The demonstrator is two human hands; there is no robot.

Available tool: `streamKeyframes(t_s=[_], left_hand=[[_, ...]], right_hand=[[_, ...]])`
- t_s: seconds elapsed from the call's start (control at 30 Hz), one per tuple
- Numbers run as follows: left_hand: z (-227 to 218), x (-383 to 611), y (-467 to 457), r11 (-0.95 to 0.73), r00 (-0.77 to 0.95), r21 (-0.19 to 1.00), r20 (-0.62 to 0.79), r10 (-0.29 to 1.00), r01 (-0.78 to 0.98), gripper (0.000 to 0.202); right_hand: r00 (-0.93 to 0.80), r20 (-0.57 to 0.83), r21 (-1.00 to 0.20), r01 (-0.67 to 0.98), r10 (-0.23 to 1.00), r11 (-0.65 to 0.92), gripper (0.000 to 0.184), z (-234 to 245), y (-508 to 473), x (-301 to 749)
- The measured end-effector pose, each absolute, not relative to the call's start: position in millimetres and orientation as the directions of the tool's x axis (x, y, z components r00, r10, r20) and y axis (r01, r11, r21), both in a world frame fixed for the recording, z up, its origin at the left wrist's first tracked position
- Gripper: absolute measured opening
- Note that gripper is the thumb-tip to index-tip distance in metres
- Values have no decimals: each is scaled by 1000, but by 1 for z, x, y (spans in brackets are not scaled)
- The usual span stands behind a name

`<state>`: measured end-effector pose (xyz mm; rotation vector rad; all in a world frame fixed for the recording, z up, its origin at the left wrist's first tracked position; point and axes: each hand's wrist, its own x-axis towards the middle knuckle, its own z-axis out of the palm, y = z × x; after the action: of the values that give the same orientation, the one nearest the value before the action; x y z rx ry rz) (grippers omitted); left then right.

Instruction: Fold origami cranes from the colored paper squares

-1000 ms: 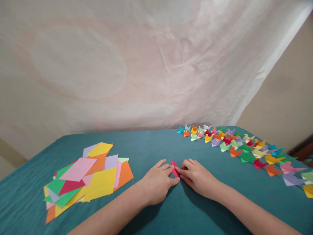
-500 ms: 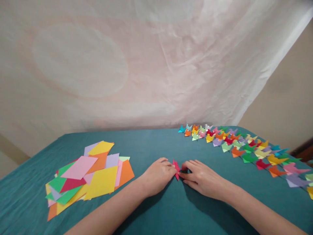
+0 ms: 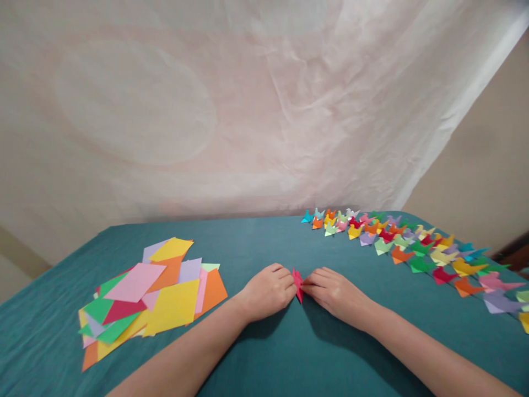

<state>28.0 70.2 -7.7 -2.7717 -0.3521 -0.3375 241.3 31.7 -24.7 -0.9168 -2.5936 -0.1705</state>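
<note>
Between my two hands is a small folded piece of red origami paper [image 3: 298,285], pointed at its top and bottom ends. My left hand [image 3: 269,293] pinches its left side, fingers curled together. From the other side my right hand [image 3: 336,293] has its thumb and fingertips closed on the right edge. The fingertips hide part of the folds. Both forearms reach in low over the teal cloth.
A loose pile of coloured paper squares [image 3: 136,298] lies on the left of the teal-covered table [image 3: 248,237]. Rows of folded paper birds [image 3: 421,249] stand along the right side. A pale hanging sheet [image 3: 248,110] rises behind the table.
My right hand's fingers, spread a little apart before, have come together and closed on the red paper's right edge. My left hand keeps its hold, almost in the same spot.
</note>
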Motion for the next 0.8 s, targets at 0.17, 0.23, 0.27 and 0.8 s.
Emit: streamKeyframes(t_s=[0.17,0.23,0.27,0.8], left_hand=[[-10,28,72,-915,933,-254,263,246,313,11],[-11,27,74,-916,921,-210,267,283,342,12],[-12,27,74,-916,914,-180,272,303,357,13],[-17,29,71,-750,708,444,300,639,489,13]], right_hand=[[-761,347,66,603,549,795,22,-24,37,244],[-753,345,48,610,560,791,23,-24,38,245],[-740,349,22,619,574,785,22,-24,39,245],[-351,321,-643,601,880,474,14,-33,39,228]])
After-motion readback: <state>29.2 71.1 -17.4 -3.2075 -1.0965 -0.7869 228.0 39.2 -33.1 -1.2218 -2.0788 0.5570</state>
